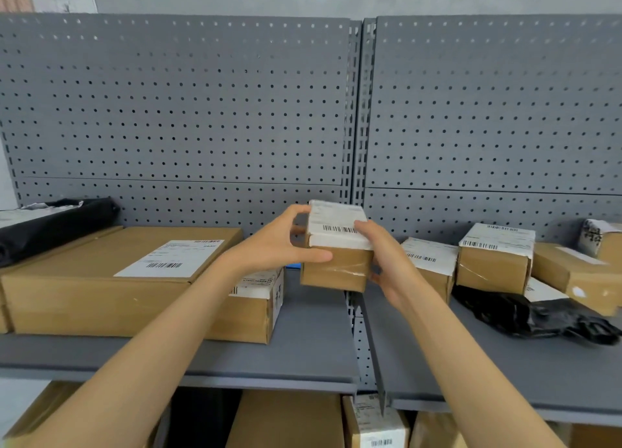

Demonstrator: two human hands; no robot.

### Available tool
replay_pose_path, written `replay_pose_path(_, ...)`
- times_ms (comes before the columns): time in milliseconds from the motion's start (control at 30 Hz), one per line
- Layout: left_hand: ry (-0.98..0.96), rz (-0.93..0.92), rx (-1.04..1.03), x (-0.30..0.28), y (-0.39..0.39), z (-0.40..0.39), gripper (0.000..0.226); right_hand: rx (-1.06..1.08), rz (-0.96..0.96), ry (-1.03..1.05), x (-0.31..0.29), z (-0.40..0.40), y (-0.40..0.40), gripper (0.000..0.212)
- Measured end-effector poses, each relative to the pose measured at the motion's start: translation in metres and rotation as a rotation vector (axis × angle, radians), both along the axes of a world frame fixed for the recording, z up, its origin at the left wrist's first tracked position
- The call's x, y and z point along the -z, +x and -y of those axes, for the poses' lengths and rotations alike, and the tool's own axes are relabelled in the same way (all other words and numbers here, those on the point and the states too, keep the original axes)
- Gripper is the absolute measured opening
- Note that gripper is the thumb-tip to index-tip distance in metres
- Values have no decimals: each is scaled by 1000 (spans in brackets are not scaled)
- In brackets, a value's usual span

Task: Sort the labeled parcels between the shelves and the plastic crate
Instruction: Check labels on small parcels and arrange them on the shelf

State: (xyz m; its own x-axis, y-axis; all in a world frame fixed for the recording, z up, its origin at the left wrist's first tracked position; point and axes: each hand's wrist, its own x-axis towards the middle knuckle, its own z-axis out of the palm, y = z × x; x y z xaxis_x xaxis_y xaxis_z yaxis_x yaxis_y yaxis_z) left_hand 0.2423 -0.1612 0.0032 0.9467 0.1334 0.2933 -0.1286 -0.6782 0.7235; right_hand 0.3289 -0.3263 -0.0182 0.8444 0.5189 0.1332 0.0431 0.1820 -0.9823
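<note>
Parcel storeroom or small warehouse: grey perforated-metal shelving backboards [175, 110], grey steel shelf boards [303, 356], brown cardboard boxes with white barcode labels [111, 279], black plastic mailer bags [525, 313].

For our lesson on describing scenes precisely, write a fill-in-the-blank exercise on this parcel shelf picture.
1. The small brown cardboard parcel is held by ____ hands.
2. The label on the large flat cardboard box is coloured ____.
3. The crumpled black plastic bag lies on the ____ grey metal shelf.
4. The panel behind the shelves is full of ____.

Missing words: two; white; right; holes
</note>
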Motion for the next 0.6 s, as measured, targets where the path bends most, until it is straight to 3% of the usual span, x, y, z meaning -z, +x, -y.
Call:
replay_pose_path(233,200,-309,24,15,-34,-13,111,-85,8,-212,20,-13,-22,50)
replay_pose_path(433,514,-399,-4,24,-42,-18,115,-91,95,-361,37,-19,-30,102)
replay_pose_path(600,581,-330,-63,34,-35,-25,108,-176,260,-497,41,-13,-30,94)
